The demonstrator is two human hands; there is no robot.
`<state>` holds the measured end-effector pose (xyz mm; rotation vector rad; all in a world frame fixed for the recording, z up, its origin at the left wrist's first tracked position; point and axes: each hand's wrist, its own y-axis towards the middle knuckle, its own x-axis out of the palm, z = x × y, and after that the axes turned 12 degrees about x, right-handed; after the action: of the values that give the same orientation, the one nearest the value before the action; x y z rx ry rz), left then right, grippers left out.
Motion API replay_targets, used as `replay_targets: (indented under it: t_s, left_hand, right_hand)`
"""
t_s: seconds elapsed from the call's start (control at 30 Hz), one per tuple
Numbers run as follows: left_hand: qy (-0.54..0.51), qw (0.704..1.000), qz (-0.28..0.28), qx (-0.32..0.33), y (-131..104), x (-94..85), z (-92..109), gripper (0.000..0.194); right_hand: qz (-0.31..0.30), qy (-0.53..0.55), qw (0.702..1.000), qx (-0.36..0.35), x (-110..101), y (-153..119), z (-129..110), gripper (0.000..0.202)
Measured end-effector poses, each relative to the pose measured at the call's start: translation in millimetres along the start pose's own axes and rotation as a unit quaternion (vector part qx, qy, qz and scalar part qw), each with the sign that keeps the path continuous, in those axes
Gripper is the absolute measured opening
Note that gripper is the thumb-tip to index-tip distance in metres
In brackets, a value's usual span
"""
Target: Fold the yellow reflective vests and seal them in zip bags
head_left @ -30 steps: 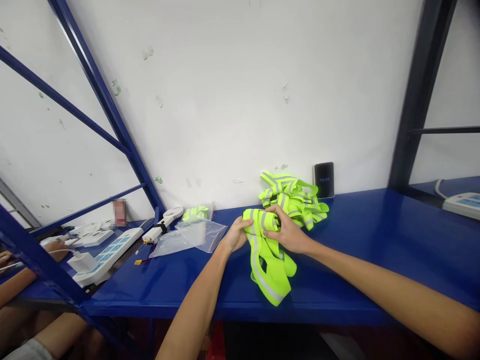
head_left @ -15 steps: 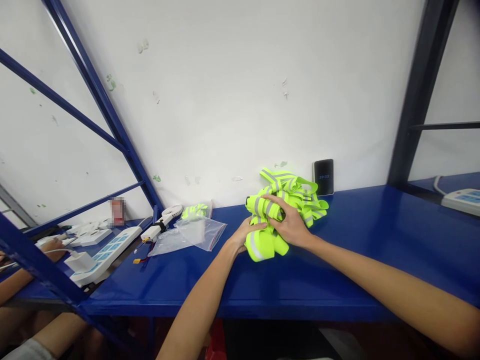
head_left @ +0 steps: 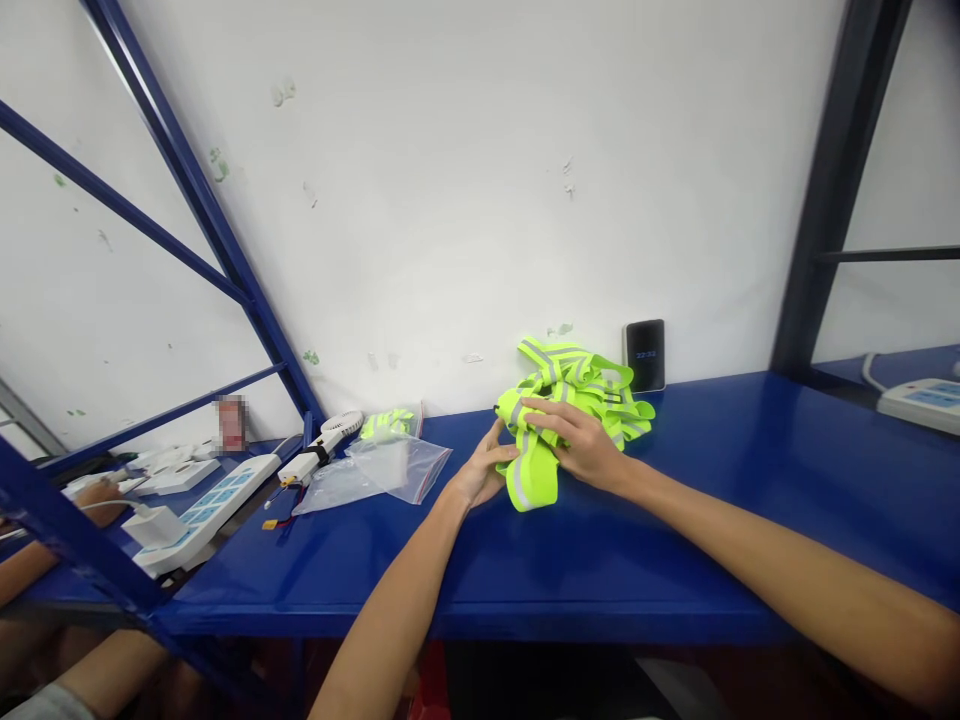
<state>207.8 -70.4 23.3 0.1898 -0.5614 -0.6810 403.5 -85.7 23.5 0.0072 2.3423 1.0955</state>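
A folded bundle of neon-yellow reflective strap (head_left: 532, 478) is between my two hands, with a loop hanging down toward the blue table (head_left: 510, 570). My left hand (head_left: 486, 468) grips the bundle's left side, thumb in front. From the right, my right hand (head_left: 581, 440) lies over the bundle with its fingers wrapped across the strap. More loose yellow strap (head_left: 600, 385) is heaped just behind, against the wall. Part of the bundle is hidden under my right fingers.
Clear plastic bags (head_left: 401, 465), one holding yellow strap, lie left beside a white fan (head_left: 322, 450) with wires. A phone (head_left: 645, 355) leans on the wall. Power strips (head_left: 217, 510) sit at both sides. Another person's hand (head_left: 101, 500) is at the far left.
The hanging loop has become smaller and shifted slightly right. My right hand has turned flatter over the bundle, and my left fingers now show more at its left side.
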Motion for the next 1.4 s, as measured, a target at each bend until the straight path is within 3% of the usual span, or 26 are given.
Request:
replay_targets:
  t_s: [0.2, 0.4, 0.57, 0.73, 0.87, 0.97, 1.0, 1.07, 1.13, 1.2, 1.3, 1.37, 1.4]
  left_hand:
    - [0.010, 0.997, 0.059, 0.043, 2, -0.9, -1, 0.061]
    - [0.019, 0.996, 0.071, 0.053, 4, -8.3, 1, 0.045]
    - [-0.004, 0.994, 0.106, 0.000, 7, -4.1, 4, 0.046]
    - [-0.035, 0.986, 0.161, -0.030, -3, 16.4, 10, 0.046]
    - [0.010, 0.986, 0.154, 0.059, -33, 29.4, 9, 0.066]
    - [0.156, 0.968, 0.104, 0.168, -56, 31.1, 6, 0.075]
    - [0.221, 0.948, 0.097, 0.207, -61, 30.4, 5, 0.069]
    - [0.355, 0.881, 0.089, 0.301, -67, 28.5, 7, 0.046]
    - [0.477, 0.782, 0.046, 0.399, -65, 26.4, 11, 0.031]
    - [0.588, 0.665, -0.018, 0.459, -56, 24.3, 16, 0.031]
    - [0.722, 0.503, -0.053, 0.473, -38, 20.2, 21, 0.035]
    - [0.767, 0.439, -0.045, 0.466, -27, 17.1, 21, 0.033]
    - [0.778, 0.427, -0.040, 0.459, -24, 16.2, 22, 0.033]
  right_hand:
    - [-0.061, -0.068, 0.995, -0.047, -2, 2, 0, 0.060]
    - [-0.108, -0.096, 0.986, -0.084, 0, 1, -9, 0.071]
    - [-0.085, -0.110, 0.989, -0.049, 5, 1, 1, 0.074]
    - [-0.049, -0.144, 0.988, -0.032, 1, 1, -2, 0.062]
    - [0.030, -0.097, 0.995, 0.000, -1, 5, -13, 0.056]
    - [0.096, -0.051, 0.990, 0.091, -2, 7, -20, 0.044]
    - [0.103, -0.037, 0.986, 0.127, -1, 7, -22, 0.039]
    - [0.094, -0.014, 0.977, 0.188, 2, 7, -25, 0.033]
    - [0.074, 0.006, 0.970, 0.230, 6, 5, -27, 0.033]
    - [0.056, 0.023, 0.966, 0.251, 11, 4, -28, 0.033]
    - [0.038, 0.030, 0.964, 0.261, 18, 1, -31, 0.034]
    - [0.030, 0.025, 0.964, 0.264, 21, 0, -33, 0.035]
    - [0.025, 0.021, 0.964, 0.264, 22, -1, -33, 0.036]
